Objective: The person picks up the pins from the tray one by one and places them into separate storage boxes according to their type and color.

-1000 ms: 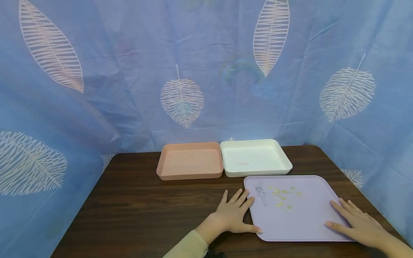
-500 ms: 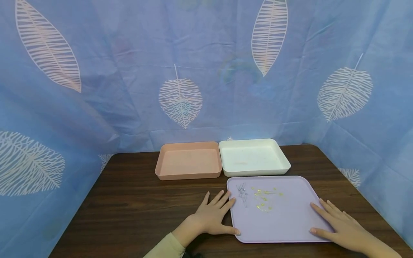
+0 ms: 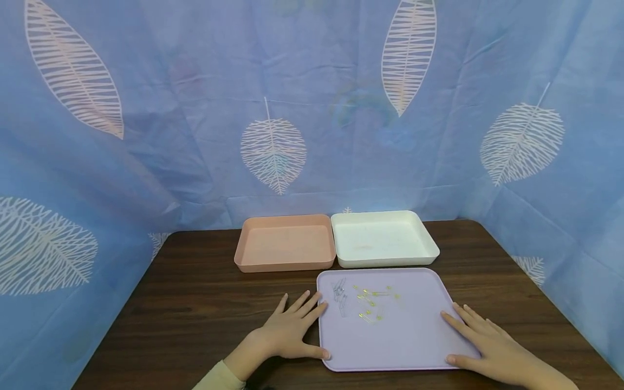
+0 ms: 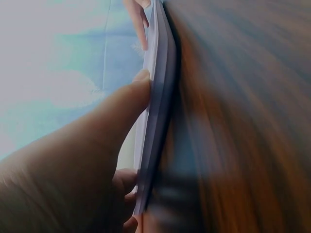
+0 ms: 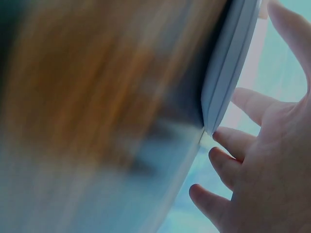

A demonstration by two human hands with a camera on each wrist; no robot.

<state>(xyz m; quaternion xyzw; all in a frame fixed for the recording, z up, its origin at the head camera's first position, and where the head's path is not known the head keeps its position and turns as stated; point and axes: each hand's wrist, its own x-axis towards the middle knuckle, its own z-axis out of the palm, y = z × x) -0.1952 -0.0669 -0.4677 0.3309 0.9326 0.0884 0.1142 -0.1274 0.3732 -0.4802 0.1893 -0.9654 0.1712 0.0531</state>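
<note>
A flat lavender tray (image 3: pixel 390 346) lies on the table between my two hands. My left hand (image 3: pixel 287 331) touches its left edge with spread, straight fingers, the thumb on the near left corner. On the right edge rests my right hand (image 3: pixel 489 344), fingers likewise spread, thumb near the front corner. In the left wrist view the left thumb (image 4: pixel 132 97) presses on the tray's rim (image 4: pixel 158 92). Several silver safety pins (image 3: pixel 338 292) sit in the tray's far left part, and several gold safety pins (image 3: pixel 372 304) are scattered just right of them.
Behind the lavender tray, a pink tray (image 3: pixel 287 244) and a white tray (image 3: pixel 385 238) stand side by side at the back of the dark wooden table (image 3: pixel 195 303). A blue curtain (image 3: pixel 312 108) with white leaf prints hangs around the table's back and sides.
Both hands have moved left together, sliding the lavender tray and its pins left along the table, to in front of the pink and white trays. Those two trays have stayed put.
</note>
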